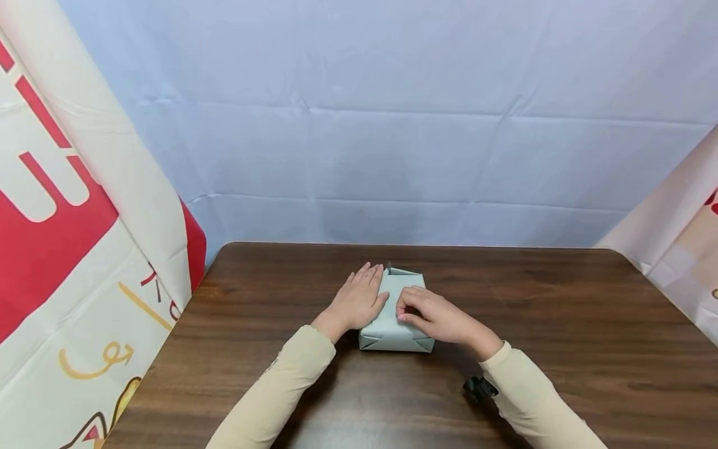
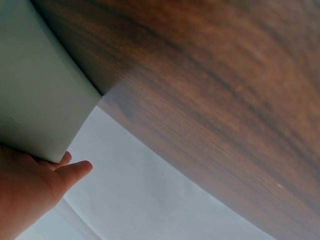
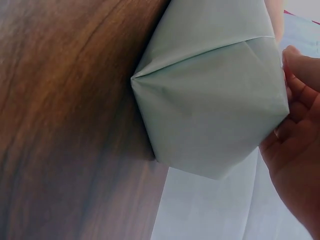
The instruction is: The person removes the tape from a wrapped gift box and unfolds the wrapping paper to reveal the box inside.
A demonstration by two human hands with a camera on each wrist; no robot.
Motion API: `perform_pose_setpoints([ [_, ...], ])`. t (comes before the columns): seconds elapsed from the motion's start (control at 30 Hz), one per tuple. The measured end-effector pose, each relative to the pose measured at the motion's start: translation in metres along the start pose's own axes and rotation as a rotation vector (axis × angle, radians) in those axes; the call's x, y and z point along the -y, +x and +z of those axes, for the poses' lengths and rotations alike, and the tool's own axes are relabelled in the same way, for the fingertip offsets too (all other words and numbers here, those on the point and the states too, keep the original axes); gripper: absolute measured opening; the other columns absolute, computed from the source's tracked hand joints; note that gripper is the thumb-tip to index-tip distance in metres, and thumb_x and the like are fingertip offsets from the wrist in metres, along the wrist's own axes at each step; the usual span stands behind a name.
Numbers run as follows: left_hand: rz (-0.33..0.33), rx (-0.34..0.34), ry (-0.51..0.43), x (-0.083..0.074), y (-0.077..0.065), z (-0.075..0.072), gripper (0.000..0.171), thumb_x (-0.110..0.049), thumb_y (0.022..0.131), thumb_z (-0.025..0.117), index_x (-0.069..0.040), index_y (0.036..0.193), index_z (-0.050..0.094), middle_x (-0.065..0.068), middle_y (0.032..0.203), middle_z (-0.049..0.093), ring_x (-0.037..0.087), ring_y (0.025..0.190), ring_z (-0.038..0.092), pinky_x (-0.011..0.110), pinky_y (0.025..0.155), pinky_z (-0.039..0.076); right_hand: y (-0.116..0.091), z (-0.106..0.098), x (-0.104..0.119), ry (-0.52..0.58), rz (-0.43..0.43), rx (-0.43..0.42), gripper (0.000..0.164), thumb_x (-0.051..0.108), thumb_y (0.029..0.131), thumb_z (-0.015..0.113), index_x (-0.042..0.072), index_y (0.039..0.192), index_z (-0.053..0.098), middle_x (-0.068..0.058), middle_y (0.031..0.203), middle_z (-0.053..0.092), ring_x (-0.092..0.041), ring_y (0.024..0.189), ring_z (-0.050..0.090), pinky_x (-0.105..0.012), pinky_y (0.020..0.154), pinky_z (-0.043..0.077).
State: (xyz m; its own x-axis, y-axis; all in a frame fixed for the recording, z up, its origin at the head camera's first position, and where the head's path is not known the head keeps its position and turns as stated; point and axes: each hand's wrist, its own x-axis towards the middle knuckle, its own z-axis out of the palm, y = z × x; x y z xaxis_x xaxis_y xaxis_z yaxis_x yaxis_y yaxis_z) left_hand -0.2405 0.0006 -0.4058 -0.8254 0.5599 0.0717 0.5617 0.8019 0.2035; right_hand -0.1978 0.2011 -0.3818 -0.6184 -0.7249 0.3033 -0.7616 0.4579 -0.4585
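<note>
A box wrapped in pale green paper (image 1: 392,318) lies on the brown wooden table, its near end showing folded flaps (image 3: 210,100). My left hand (image 1: 356,298) rests along the left side of its top with the fingers straight, pointing away from me. On the right part of the top, my right hand (image 1: 429,312) touches the paper with curled fingers and the thumb near the index fingertip. Nothing shows between those fingers. At the far end a paper edge stands up, with a small dark or see-through bit (image 1: 389,265) beside it that is too small to tell.
The wooden table (image 1: 252,374) extends around the box on all sides. A black device (image 1: 480,389) sits at the right wrist. Pale blue cloth (image 1: 392,156) hangs behind the table, and a printed white and red cloth (image 1: 73,249) hangs on the left.
</note>
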Motion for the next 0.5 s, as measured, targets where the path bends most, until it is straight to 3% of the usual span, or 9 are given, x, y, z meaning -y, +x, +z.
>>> perform_pose_setpoints([
  [0.5,-0.014,0.020,0.014,0.0010,0.0024,0.0000,0.061,-0.040,0.103,0.028,-0.004,0.151,0.016,0.011,0.154,0.023,0.024,0.144,0.011,0.044,0.113,0.019,-0.0043,-0.0011,-0.0057,0.185,-0.026,0.016,0.011,0.008,0.095,0.055,0.015,0.087,0.054,0.008,0.072,0.045,-0.002,0.060,0.039,-0.021,0.054,0.038],
])
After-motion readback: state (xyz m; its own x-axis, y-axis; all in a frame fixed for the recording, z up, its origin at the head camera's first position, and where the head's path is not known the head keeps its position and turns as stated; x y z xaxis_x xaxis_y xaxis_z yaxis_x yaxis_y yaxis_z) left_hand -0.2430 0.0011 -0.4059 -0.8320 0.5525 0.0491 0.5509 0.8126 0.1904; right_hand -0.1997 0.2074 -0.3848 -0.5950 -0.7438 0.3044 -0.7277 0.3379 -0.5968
